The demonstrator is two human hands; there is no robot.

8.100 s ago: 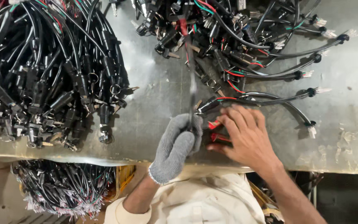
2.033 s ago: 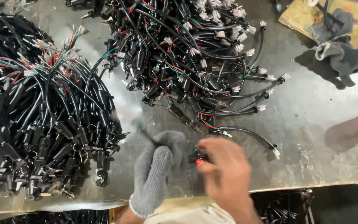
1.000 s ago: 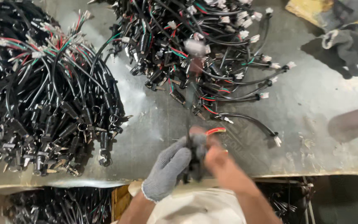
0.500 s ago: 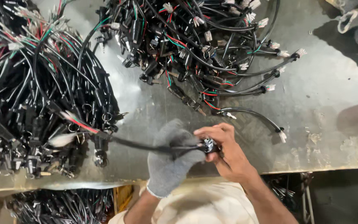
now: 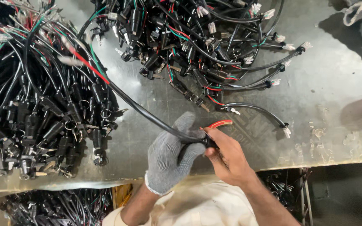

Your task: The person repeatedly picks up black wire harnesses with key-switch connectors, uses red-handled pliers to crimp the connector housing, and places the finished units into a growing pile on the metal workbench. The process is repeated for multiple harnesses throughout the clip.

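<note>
Hands meet at the table's [image 5: 315,138] near edge, gloved left hand [image 5: 170,155] and bare right hand [image 5: 227,157] both clamped on one black cable [image 5: 139,111] stretching toward the left pile [image 5: 34,104], while the far pile [image 5: 197,37] looks unhandled.

Metal bench [image 5: 348,121] (cable heaps [image 5: 34,96] atop)

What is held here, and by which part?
A black cable harness. The gloved left hand wraps its sheath near the end; the bare right hand pinches that end, where a red wire sticks out.
</note>
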